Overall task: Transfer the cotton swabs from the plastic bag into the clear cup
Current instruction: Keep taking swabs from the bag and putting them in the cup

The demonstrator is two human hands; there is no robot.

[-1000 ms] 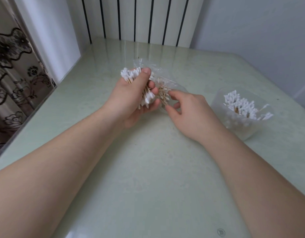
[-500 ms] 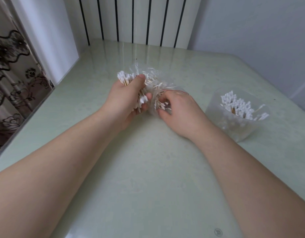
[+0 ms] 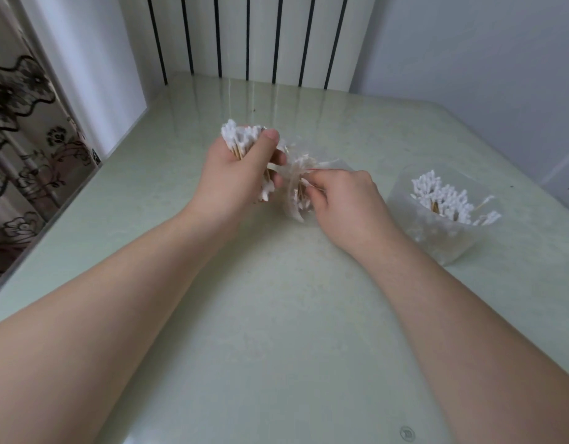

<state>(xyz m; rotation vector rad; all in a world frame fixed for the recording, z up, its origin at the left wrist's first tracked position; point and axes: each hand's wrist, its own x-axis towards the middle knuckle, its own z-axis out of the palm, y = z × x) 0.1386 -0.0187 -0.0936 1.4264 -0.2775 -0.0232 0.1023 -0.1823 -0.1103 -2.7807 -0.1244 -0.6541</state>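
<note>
My left hand (image 3: 235, 174) is clamped around a bundle of cotton swabs (image 3: 241, 139), white tips poking out above my thumb. My right hand (image 3: 341, 200) has its fingers (image 3: 312, 190) pinched together on the crumpled plastic bag (image 3: 296, 177), which holds a few more swabs just above the table (image 3: 276, 315). I should draw the bag off gently while keeping the bundle squeezed evenly, so none slip free before reaching the clear cup (image 3: 443, 219), already part filled, off to my right.
</note>
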